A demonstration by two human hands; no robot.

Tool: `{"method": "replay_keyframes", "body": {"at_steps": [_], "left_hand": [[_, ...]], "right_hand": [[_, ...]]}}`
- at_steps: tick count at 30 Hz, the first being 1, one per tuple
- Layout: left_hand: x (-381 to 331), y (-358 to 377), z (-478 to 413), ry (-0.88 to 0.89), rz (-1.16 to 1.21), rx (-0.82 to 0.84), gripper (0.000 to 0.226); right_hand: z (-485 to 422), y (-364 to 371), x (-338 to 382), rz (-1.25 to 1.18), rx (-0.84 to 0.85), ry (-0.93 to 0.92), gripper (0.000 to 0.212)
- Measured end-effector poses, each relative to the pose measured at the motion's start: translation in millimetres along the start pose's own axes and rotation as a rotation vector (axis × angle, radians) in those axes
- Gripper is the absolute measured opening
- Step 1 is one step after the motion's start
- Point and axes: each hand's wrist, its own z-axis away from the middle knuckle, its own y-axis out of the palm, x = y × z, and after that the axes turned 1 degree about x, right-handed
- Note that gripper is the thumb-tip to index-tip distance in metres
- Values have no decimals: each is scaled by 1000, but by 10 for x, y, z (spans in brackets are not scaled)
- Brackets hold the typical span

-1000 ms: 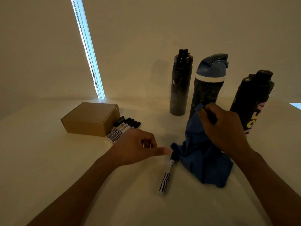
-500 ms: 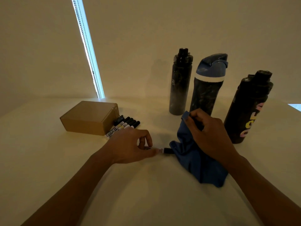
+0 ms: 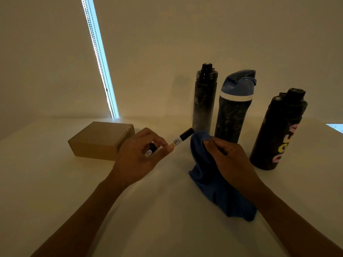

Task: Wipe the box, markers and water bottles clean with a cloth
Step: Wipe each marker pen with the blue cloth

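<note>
My left hand point(image 3: 141, 156) holds a white marker with a black cap point(image 3: 181, 139) lifted off the table, cap pointing right toward the cloth. My right hand point(image 3: 230, 160) grips a blue cloth point(image 3: 213, 182) that hangs down onto the table. The cloth's top edge is close to the marker's cap. A brown cardboard box point(image 3: 101, 140) lies left of my left hand. The other markers are mostly hidden behind that hand; one shows between the fingers point(image 3: 150, 150). Three bottles stand behind: a slim black one point(image 3: 204, 101), a blue-lidded one point(image 3: 233, 108), a black one with coloured letters point(image 3: 278, 130).
The pale table point(image 3: 148, 210) meets a plain wall just behind the bottles. A bright vertical strip with a bead chain point(image 3: 100, 56) runs down the wall at the left. A small bright patch point(image 3: 336, 127) sits at the far right.
My left hand picked the single marker up from the table and raised it toward the cloth. My right hand lifted the cloth slightly and shifted left.
</note>
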Motion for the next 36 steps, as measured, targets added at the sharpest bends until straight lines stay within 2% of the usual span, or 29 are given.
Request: {"method": "replay_keyframes", "body": {"at_steps": [3,7,10,12,15,19,21,26,29,33,36], "left_hand": [[-76,68,24,-46,130,45,16],[-35,111,42,-125,200,113,20],[-18,100,36,-151,216,167,23],[2,92,39,-183,241,196,25],[5,92,35,-230,292,233,32],[-70,112,35,-240,364,290,34],[-95,129,39,-236,366,328,31],[-139,158,68,-208,351,406,27],[-146,153,77,-199,358,393,27],[-137,143,69,-193,344,360,26],[-134,142,77,-183,329,329,18]], "right_hand": [[20,80,24,-22,3,3,31],[-7,87,-45,-32,-101,72,32],[-29,100,-6,-101,-116,130,56],[-8,112,46,-83,-86,76,42],[32,81,42,20,-147,-90,23],[25,76,41,-47,-133,-38,28],[28,63,61,-69,-133,-83,29],[23,-3,33,-144,-167,-53,15],[7,-4,41,-199,-133,-53,15],[11,33,7,-241,-42,-22,24],[14,9,10,-261,-51,-38,22]]}}
